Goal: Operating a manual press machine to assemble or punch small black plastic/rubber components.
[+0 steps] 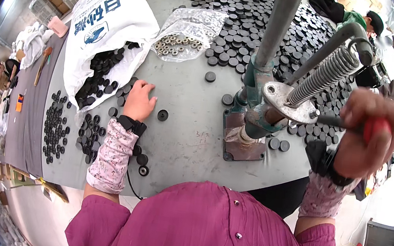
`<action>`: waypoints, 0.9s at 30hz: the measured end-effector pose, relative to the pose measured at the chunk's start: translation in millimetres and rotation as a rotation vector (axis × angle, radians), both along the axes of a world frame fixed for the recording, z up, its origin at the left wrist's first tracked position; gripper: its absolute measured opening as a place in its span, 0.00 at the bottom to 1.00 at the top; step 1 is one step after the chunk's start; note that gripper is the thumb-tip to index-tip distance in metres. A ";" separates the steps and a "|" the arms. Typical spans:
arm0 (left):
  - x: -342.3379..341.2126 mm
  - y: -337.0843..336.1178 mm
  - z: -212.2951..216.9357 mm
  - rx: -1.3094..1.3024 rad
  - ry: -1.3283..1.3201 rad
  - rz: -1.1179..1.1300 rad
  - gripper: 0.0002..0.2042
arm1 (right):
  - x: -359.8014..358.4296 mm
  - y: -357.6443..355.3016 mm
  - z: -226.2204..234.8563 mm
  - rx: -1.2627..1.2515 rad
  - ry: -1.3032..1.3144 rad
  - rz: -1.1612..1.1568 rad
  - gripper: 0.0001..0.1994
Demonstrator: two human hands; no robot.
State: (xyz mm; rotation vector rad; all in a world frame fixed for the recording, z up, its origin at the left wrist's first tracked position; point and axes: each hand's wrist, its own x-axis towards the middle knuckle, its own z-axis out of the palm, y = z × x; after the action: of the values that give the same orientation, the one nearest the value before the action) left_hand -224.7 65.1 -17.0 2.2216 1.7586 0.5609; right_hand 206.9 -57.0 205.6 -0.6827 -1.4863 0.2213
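My right hand (372,131) is wrapped round the red grip of a lever handle (329,120) on a green hand press (254,101). A coil spring (325,77) runs up behind its metal plate. My left hand (141,100) rests low over the grey table with its fingers apart, beside several round black caps (121,100) at the mouth of a white sack (112,27). One black cap (162,115) lies hollow side up just right of that hand. Whatever is under the left palm is hidden.
Many black caps (241,34) cover the table's far side. A clear bag (188,35) holds small metal rings. More caps (57,127) lie at the left, with a cable (131,186) at the front edge. Another person (369,24) is at the far right.
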 end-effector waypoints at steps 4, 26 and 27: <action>12.4 5.2 30.9 0.163 0.013 0.077 0.20 | -0.8 74.9 24.1 -0.032 -0.110 -0.214 0.17; -48.4 24.4 14.3 0.035 0.214 -0.007 0.21 | -9.4 100.1 10.7 -0.145 0.065 -0.092 0.18; -48.5 26.0 12.9 0.030 0.204 0.003 0.21 | -9.3 101.4 8.4 -0.130 0.063 -0.102 0.19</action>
State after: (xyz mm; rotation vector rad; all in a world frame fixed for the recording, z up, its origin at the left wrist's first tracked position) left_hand -273.2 91.1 -4.0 2.3708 1.8600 0.3752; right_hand 197.6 44.4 214.0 -0.8464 -1.3818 0.2609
